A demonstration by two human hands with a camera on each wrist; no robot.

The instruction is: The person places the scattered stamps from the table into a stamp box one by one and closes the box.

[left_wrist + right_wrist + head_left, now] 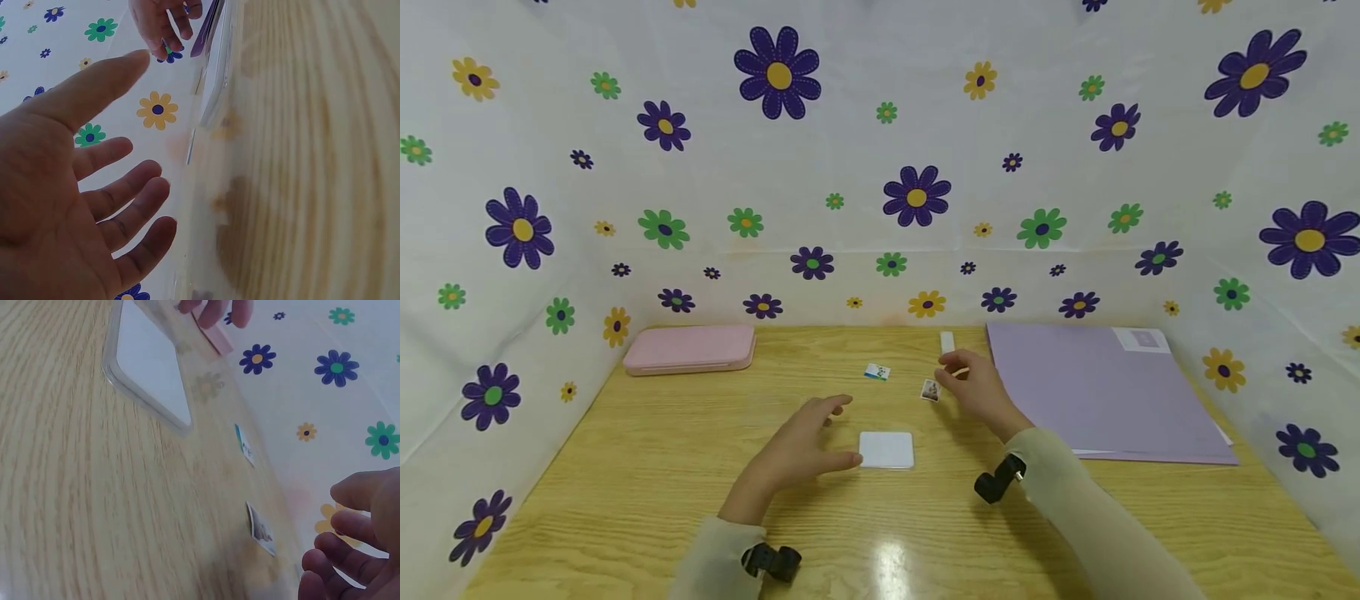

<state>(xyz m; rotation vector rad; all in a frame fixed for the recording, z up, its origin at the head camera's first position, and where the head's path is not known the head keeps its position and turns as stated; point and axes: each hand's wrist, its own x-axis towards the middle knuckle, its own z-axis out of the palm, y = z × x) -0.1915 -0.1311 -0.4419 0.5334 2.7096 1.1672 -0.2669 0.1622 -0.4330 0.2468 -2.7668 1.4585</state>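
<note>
My left hand [801, 446] hovers over the wooden table with fingers spread and nothing in its grasp. Its thumb tip appears beside the left edge of a flat white rectangular piece with rounded corners and a clear rim [150, 362]. Loosely bent fingers of my right hand [977, 387] hold nothing, close to a small white-bordered picture [930, 390]. Just beyond that hand lies a small white bar [947, 340], its near end partly hidden by the fingers. Left of the picture is a small white, blue and green printed piece [877, 372].
A pink case [691, 348] lies at the back left of the table. On the right a large lilac folder [1097, 392] lies flat, with white paper showing at its edge. Flower-printed white cloth [850, 150] encloses the back and both sides.
</note>
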